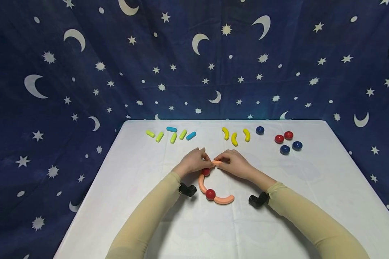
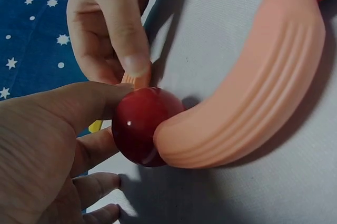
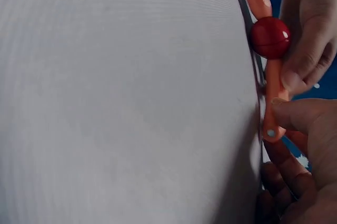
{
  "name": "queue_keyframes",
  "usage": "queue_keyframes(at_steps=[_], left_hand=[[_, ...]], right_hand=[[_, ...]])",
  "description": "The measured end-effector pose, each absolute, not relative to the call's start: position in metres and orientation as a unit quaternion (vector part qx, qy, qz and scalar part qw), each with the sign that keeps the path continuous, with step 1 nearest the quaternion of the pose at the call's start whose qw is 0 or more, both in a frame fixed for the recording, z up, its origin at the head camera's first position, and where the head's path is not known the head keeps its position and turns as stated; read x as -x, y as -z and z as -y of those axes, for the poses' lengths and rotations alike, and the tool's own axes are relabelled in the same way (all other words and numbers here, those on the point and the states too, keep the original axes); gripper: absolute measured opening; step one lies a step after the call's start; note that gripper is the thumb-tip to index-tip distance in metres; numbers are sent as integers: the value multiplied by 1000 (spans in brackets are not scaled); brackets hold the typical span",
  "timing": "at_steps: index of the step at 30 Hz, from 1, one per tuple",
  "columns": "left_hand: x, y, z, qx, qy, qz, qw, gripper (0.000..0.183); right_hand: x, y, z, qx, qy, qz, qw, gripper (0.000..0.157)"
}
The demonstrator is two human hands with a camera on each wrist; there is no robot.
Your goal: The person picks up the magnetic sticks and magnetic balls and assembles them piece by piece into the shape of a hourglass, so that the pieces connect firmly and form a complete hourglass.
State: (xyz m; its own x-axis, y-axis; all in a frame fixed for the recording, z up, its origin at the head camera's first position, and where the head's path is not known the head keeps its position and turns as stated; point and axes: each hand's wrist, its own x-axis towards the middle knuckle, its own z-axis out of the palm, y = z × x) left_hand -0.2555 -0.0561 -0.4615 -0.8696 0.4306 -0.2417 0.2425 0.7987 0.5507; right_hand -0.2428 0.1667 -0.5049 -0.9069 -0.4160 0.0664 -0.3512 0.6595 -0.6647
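Curved orange rods and red balls form an open arc on the white table. My right hand (image 1: pixel 236 163) pinches the top curved orange rod (image 1: pixel 217 163) between thumb and fingers; a small silvery dot (image 3: pixel 271 133) shows on its free end. My left hand (image 1: pixel 194 160) pinches the same rod near its other end, beside the upper red ball (image 2: pixel 147 124). That ball touches the rod and also the middle orange rod (image 2: pixel 247 92). Farther down the arc, a lower red ball (image 1: pixel 210 194) joins the middle rod to the bottom orange rod (image 1: pixel 224 200).
Several lime-green sticks (image 1: pixel 160 137) and two blue sticks (image 1: pixel 191 136) lie at the back left of the table (image 1: pixel 123 201). Three yellow curved rods (image 1: pixel 234 139) are at the back middle. Dark blue balls (image 1: pixel 285 149) and red balls (image 1: pixel 279 139) sit back right. A starry cloth (image 1: pixel 181 90) hangs behind.
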Motion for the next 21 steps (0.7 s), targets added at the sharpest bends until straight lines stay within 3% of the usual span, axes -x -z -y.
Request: queue_keyframes(at_steps=[6,21], left_hand=[[257,459,55,-184,-266,-927,188,24],[255,461,58,-180,-291,-917,204,24]], right_hand=[[244,494,-185,162,398,-901,58,26],[244,467,-258,70,405,-911,-18,31]])
